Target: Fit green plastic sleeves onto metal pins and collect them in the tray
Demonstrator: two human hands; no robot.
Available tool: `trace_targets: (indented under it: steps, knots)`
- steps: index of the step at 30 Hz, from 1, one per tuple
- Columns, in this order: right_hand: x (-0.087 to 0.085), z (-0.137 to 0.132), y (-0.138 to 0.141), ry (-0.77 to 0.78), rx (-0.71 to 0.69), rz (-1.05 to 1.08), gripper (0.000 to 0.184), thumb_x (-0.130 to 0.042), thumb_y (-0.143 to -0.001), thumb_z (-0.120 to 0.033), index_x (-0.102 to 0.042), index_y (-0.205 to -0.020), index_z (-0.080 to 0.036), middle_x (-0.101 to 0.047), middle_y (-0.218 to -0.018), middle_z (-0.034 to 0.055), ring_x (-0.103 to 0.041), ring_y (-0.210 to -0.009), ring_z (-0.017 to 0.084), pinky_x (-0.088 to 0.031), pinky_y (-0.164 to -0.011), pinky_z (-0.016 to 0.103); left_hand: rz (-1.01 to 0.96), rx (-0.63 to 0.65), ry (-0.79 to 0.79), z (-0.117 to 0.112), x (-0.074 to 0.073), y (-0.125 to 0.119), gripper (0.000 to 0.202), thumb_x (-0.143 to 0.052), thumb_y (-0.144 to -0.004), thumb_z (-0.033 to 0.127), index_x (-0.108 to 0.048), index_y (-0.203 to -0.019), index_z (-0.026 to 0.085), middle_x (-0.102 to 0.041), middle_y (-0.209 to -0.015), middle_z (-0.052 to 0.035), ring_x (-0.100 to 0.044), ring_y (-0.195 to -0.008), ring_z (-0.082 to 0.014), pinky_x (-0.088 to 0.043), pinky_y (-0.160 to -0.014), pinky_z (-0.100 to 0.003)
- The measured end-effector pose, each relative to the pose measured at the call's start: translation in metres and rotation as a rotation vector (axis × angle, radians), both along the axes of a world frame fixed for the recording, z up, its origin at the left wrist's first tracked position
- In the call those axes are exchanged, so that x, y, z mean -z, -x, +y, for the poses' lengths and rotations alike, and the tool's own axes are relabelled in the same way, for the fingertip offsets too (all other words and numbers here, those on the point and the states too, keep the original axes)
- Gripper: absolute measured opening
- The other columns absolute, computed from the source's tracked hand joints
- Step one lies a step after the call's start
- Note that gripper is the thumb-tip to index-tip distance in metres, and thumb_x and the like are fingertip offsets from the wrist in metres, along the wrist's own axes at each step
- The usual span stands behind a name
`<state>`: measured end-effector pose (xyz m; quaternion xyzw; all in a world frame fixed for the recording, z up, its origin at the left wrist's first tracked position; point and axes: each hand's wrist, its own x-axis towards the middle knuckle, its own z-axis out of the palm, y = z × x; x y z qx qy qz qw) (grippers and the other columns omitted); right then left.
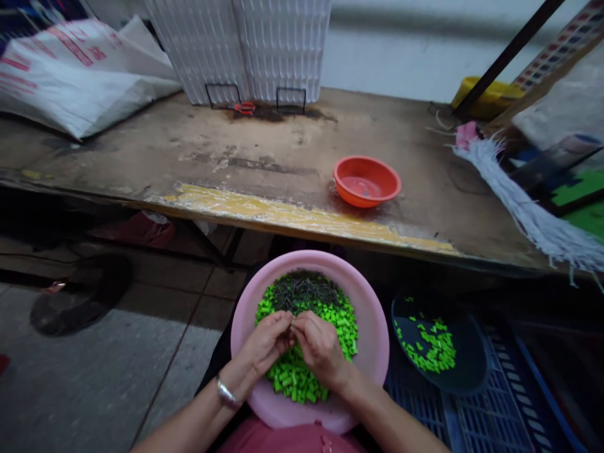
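A pink basin (372,314) rests on my lap, filled with small green plastic pieces (340,318) and a pile of thin dark metal pins (306,290) at its far side. My left hand (264,346) and my right hand (321,346) meet over the green pieces, fingertips pinched together against each other. What they pinch is too small to make out. A metal bracelet (225,393) sits on my left wrist.
A dark dish (467,352) with several green pieces stands to my right on a blue crate (500,409). Ahead is a worn wooden table (264,157) with an orange bowl (367,181), red scissors (244,108), white sacks (75,69) and a white fringe (528,207).
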<state>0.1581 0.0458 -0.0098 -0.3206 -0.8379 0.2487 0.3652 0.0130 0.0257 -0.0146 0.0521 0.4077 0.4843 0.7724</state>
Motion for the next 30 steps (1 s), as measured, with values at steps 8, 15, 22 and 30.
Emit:
trace_targets:
  steps: [8,15,22,30]
  knots:
    - [0.000,0.000,0.003,0.007,0.011,0.035,0.019,-0.044,-0.096,-0.008,-0.057,-0.089,-0.019,-0.057,-0.075,0.0023,-0.055,-0.069,0.014,-0.043,-0.064,0.025,-0.130,-0.067,0.025,-0.002,0.011,-0.007,0.035,-0.089,-0.061,0.030,-0.058,-0.070,0.016,-0.055,-0.062,0.0037,-0.048,-0.056,-0.0079,-0.036,-0.054,-0.021]
    - [-0.003,0.004,0.006,0.082,0.070,0.091,0.022,-0.046,-0.097,-0.013,-0.056,-0.079,-0.019,-0.054,-0.074,0.0012,-0.052,-0.068,0.013,-0.041,-0.062,0.024,-0.190,-0.049,0.049,0.004,0.011,-0.006,0.034,-0.090,-0.060,0.026,-0.061,-0.074,0.014,-0.059,-0.066,0.0026,-0.051,-0.057,-0.0077,-0.036,-0.055,-0.020]
    - [-0.001,0.001,0.006,0.076,0.092,0.111,0.028,-0.043,-0.099,-0.016,-0.056,-0.075,-0.019,-0.053,-0.072,0.0010,-0.052,-0.067,0.013,-0.040,-0.061,0.024,-0.204,-0.097,0.066,0.000,0.010,-0.007,0.034,-0.092,-0.056,0.023,-0.063,-0.072,0.014,-0.060,-0.064,0.0027,-0.052,-0.056,-0.0072,-0.040,-0.055,-0.019]
    - [-0.004,0.000,0.006,-0.062,0.109,-0.043,0.026,-0.044,-0.099,-0.022,-0.062,-0.080,-0.019,-0.057,-0.073,0.0020,-0.054,-0.064,0.013,-0.041,-0.059,0.023,-0.127,-0.115,0.096,-0.003,0.010,-0.008,0.033,-0.092,-0.054,0.024,-0.063,-0.065,0.014,-0.058,-0.060,0.0027,-0.049,-0.055,-0.0082,-0.040,-0.053,-0.020]
